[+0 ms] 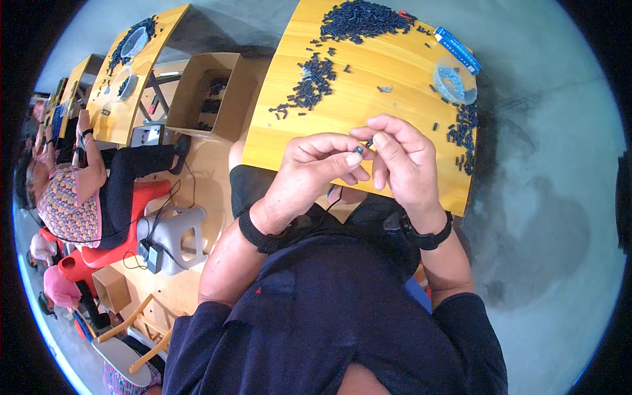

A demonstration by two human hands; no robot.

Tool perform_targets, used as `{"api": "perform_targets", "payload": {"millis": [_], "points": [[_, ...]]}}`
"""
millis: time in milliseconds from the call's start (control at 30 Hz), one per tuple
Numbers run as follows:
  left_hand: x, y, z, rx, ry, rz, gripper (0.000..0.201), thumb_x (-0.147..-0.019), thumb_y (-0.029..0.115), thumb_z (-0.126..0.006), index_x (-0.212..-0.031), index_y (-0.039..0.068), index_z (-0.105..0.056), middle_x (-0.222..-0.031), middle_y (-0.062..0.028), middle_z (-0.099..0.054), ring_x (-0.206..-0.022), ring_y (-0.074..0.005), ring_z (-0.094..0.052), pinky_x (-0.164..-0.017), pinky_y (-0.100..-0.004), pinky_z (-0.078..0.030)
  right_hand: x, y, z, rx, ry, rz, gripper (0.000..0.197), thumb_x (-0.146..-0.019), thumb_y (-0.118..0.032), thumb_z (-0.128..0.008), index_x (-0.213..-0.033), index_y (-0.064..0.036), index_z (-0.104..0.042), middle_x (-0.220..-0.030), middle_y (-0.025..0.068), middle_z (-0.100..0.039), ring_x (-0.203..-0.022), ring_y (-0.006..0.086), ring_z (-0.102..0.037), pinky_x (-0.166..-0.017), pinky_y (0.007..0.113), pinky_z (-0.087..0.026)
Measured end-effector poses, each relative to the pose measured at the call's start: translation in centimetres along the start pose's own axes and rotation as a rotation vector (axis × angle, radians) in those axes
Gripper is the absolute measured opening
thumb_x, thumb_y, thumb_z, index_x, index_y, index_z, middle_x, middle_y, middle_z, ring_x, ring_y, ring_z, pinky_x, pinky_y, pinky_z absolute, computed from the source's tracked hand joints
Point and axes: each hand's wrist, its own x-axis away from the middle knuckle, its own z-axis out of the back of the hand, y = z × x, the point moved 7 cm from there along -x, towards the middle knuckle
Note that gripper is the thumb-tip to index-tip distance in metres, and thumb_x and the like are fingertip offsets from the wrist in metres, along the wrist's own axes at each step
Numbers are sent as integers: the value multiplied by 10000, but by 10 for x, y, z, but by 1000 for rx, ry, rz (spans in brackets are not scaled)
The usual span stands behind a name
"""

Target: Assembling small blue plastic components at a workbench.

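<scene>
Both hands meet over the near edge of the yellow wooden table [368, 92]. Thumb and fingers of my left hand [306, 168] pinch a small dark cylindrical piece [359, 151] with a bluish end. Close beside it, my right hand [409, 158] is closed, its fingertips on another small dark piece [370, 143], mostly covered by the fingers. Beyond the hands lie a large heap of short black cylindrical pieces [362, 21] and a smaller pile [315, 82] to the left. More black pieces [464, 135] line the right edge, below a clear bowl of tiny light-blue parts [451, 84].
A blue box [457, 49] lies by the bowl, and a small red object [407, 15] by the heap. Left of the table stands an open cardboard box [210, 95]. Farther left, a person [72, 204] sits at another yellow table [151, 52], near a grey stool [172, 240].
</scene>
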Motion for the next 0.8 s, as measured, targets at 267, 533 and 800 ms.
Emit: {"api": "perform_targets", "payload": {"millis": [267,533,800], "points": [[1,1,1,-11,2,20,155,-873,75,-616,-995,-11,-655,-864,-89,-676,-763,-150,-655,-686,-262,-542,4,-12,-11,351,-35,107,203,-947,-67,-478,-1109,25,-560,-933,96,-671,-510,42,-543,-457,176,-457],[6,17,-4,-134,-61,-93,125,-852,23,-618,-964,-14,-661,-917,-90,-656,-795,-148,-652,-683,-246,-535,5,-11,-7,304,18,98,137,-916,-85,-556,-966,22,-626,-766,34,-624,-531,44,-538,-477,180,-448],[9,17,0,-171,-53,-75,121,-850,7,-614,-960,-18,-658,-935,-99,-646,-808,-152,-655,-667,-238,-534,7,-16,-8,323,-40,-25,116,-896,-77,-586,-915,26,-638,-726,20,-615,-519,32,-520,-457,178,-413]]}}
